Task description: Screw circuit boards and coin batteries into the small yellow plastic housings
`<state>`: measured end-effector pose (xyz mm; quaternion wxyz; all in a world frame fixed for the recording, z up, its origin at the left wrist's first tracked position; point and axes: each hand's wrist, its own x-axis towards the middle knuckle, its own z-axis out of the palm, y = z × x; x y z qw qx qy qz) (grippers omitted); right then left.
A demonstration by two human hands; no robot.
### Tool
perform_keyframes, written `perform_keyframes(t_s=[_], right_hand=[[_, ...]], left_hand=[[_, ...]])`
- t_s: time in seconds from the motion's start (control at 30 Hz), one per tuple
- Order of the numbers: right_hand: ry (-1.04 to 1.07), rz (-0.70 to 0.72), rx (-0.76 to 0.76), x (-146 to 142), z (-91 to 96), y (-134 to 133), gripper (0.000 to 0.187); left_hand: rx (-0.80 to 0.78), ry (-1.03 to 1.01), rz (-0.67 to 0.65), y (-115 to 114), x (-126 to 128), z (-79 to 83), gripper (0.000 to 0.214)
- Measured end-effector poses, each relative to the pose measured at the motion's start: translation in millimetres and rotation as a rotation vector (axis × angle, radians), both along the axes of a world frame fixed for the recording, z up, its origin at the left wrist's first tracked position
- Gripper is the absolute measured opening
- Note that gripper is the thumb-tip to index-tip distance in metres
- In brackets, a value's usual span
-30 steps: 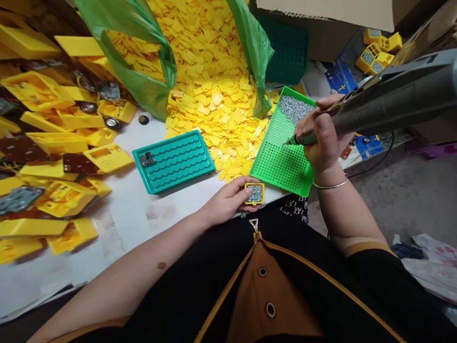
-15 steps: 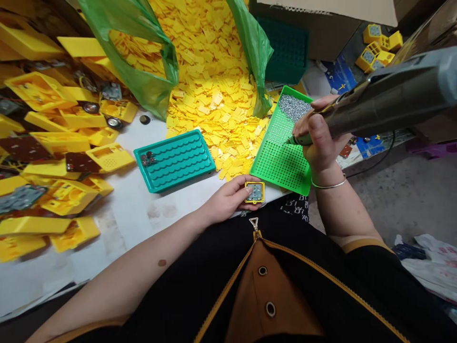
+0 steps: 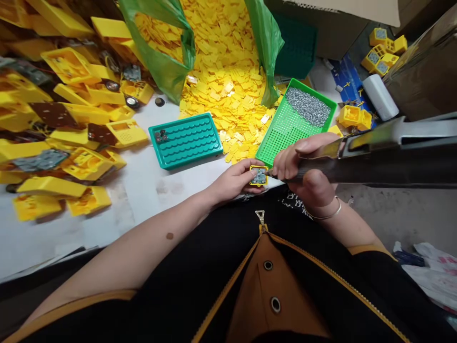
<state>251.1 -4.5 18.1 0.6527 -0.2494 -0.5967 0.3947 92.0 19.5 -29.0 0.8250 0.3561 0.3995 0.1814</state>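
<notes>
My left hand (image 3: pixel 238 180) grips a small yellow casing (image 3: pixel 258 184) with a grey inside, held close to my body at the table's edge. In my right hand (image 3: pixel 307 171) is a long dark electric screwdriver (image 3: pixel 360 162), fingers wrapped round its front end. Its tip points left and meets the grey face of the casing; whether a screw sits on the tip is too small to tell. Just beyond my hands lies a bright green perforated tray (image 3: pixel 273 138), with a heap of small silver screws (image 3: pixel 309 105) at its far end.
A teal ridged tray (image 3: pixel 189 145) with several small dark parts stands left of centre. Behind it, a green bag (image 3: pixel 262 57) spills yellow plastic pieces (image 3: pixel 221 62). Yellow housings (image 3: pixel 85 162) pile up at left. A cardboard box (image 3: pixel 335 28) and white roll (image 3: pixel 380 97) are at right.
My right hand has brought the screwdriver from over the green tray down and left to the yellow casing. My left hand keeps its hold on the casing. The view has shifted slightly.
</notes>
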Motion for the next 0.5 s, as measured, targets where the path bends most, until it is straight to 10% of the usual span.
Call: perform_keyframes(t_s=[0.5], right_hand=[[-0.129, -0.077, 0.013, -6.1, -6.3, 1.2, 0.024]], left_hand=[[0.023, 0.004, -0.024, -0.7, 0.8, -2.4, 0.026]])
